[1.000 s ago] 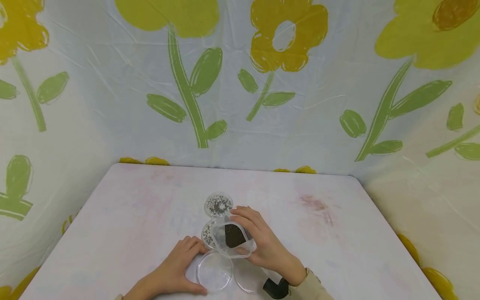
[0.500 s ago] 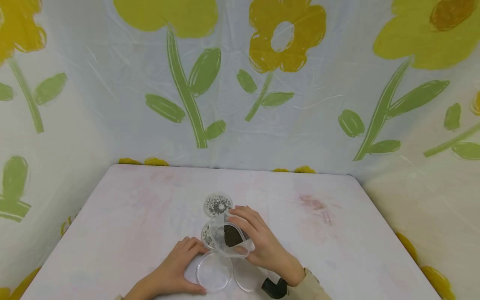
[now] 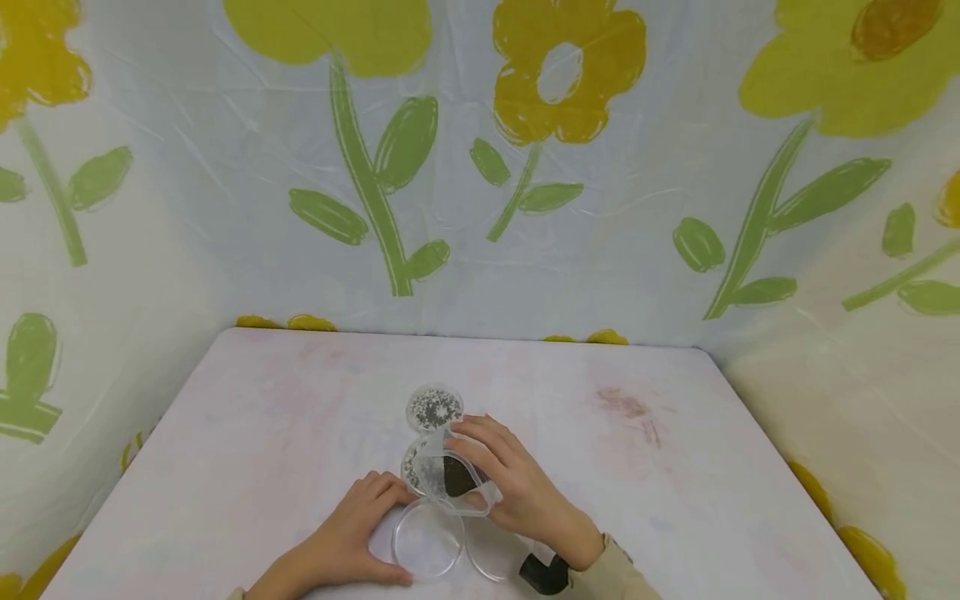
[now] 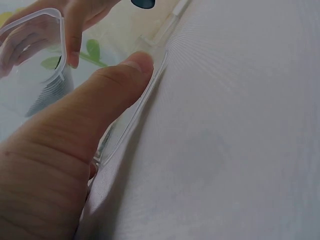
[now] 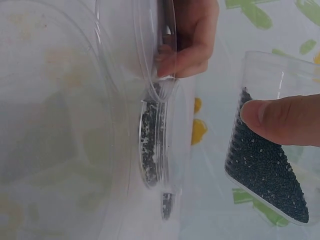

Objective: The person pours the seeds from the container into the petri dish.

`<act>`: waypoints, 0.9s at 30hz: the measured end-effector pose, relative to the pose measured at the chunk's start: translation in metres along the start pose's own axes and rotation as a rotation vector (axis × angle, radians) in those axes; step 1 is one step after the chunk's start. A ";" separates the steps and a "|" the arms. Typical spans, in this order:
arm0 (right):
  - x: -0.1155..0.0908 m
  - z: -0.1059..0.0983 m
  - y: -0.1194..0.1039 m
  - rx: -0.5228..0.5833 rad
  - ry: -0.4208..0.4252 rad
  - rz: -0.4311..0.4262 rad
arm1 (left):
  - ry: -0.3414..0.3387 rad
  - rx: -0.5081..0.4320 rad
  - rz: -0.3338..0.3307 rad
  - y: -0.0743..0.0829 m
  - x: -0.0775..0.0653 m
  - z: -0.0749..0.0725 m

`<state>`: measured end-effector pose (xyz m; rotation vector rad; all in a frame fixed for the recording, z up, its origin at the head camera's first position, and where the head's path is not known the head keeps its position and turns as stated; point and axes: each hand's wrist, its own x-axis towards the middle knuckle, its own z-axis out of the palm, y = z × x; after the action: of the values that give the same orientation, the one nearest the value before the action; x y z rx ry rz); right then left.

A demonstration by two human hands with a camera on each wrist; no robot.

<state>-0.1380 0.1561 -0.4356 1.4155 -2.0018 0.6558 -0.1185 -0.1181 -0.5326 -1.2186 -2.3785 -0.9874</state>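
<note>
My right hand (image 3: pixel 517 483) holds a clear square plastic container (image 3: pixel 432 473), tilted toward the left, above the dishes. Black seeds (image 5: pixel 265 165) lie piled against its lower side, and the right thumb (image 5: pixel 280 120) presses on its wall. On the table, my left hand (image 3: pixel 352 525) grips the edge of a clear round petri dish (image 3: pixel 429 540) between thumb and fingers. No seeds show in that dish. Behind it sit two dishes with black and white grains: a middle dish (image 3: pixel 403 468), partly hidden by the container, and a far dish (image 3: pixel 408 408).
Right of the gripped dish lies another clear round dish (image 3: pixel 491 554), partly under the right forearm. A black piece (image 3: pixel 543 575) is at the right wrist. The pale table (image 3: pixel 300 417) reaches back to a flower-printed cloth (image 3: pixel 465 283).
The container has shifted slightly left and tilted a little further, and the dark patch of seeds in it looks narrower. My left hand and the dishes stay in place.
</note>
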 end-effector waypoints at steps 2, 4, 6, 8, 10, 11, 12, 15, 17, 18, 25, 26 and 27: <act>0.000 0.002 0.000 -0.009 0.001 -0.015 | 0.001 -0.001 -0.003 0.000 0.000 0.000; -0.001 0.003 -0.001 -0.012 -0.002 -0.028 | 0.001 -0.003 -0.009 0.001 -0.001 0.000; -0.001 0.005 -0.001 -0.014 -0.007 -0.035 | -0.004 -0.002 -0.015 0.001 -0.001 0.000; -0.001 0.005 -0.002 -0.020 -0.020 -0.033 | -0.008 -0.001 -0.019 0.001 -0.002 0.000; -0.002 0.006 -0.002 -0.030 -0.022 -0.039 | -0.010 0.002 -0.021 0.000 -0.002 0.000; -0.002 0.006 -0.002 -0.037 -0.025 -0.041 | -0.012 0.002 -0.021 0.000 -0.001 0.000; -0.002 0.006 -0.002 -0.042 -0.025 -0.045 | -0.013 0.001 -0.022 0.001 -0.001 0.000; -0.002 0.007 -0.003 -0.056 -0.018 -0.066 | -0.014 -0.001 -0.022 0.000 -0.001 0.000; -0.002 0.007 -0.003 -0.061 -0.018 -0.072 | -0.016 0.001 -0.023 0.000 -0.001 0.000; -0.002 0.007 -0.003 -0.061 -0.017 -0.076 | -0.021 0.001 -0.031 0.000 -0.002 0.000; -0.002 0.008 -0.005 -0.080 -0.039 -0.074 | -0.043 0.010 -0.033 -0.001 -0.002 -0.001; -0.002 0.008 -0.005 -0.080 -0.045 -0.071 | -0.042 0.009 -0.027 -0.001 -0.002 -0.001; -0.002 0.008 -0.006 -0.083 -0.051 -0.068 | -0.040 0.009 -0.021 -0.001 -0.001 -0.002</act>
<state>-0.1336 0.1498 -0.4422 1.4569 -1.9869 0.5057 -0.1187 -0.1205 -0.5327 -1.2235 -2.4289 -0.9669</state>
